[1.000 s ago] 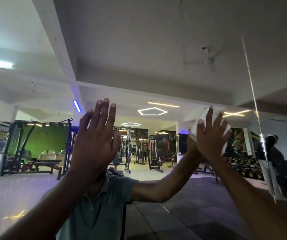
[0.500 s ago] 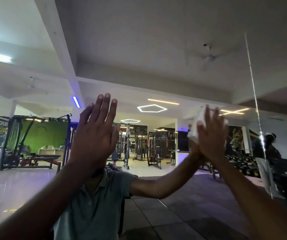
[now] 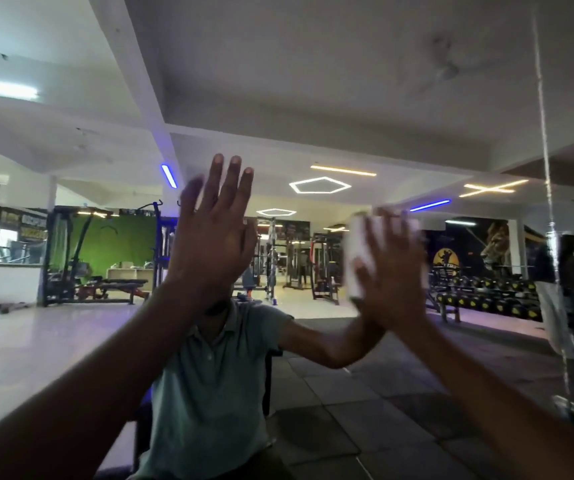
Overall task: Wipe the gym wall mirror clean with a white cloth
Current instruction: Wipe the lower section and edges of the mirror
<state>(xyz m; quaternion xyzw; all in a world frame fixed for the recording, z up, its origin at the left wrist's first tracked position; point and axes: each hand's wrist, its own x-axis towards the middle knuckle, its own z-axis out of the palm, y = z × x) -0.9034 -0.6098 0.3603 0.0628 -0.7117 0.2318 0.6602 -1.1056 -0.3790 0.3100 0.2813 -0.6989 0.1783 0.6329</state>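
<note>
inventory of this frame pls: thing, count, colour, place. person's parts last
mirror: 1, fills the view; everything below except the hands and the cloth is reflection
seam: 1, thin bright vertical line, right side
cloth: 1, white, between right palm and glass, blurred
hexagon lights: 2, white, reflected ceiling centre
blue strip lights: 2, reflected ceiling
green wall: 1, reflected left background
bench: 1, dark, in front of green wall
dumbbell rack: 1, black with yellow marks, reflected right
shirt: 1, grey-green, reflected torso, bottom centre
left hand: 1, open, fingers spread, raised at centre
right hand: 1, flat on cloth, right of centre, blurred
</note>
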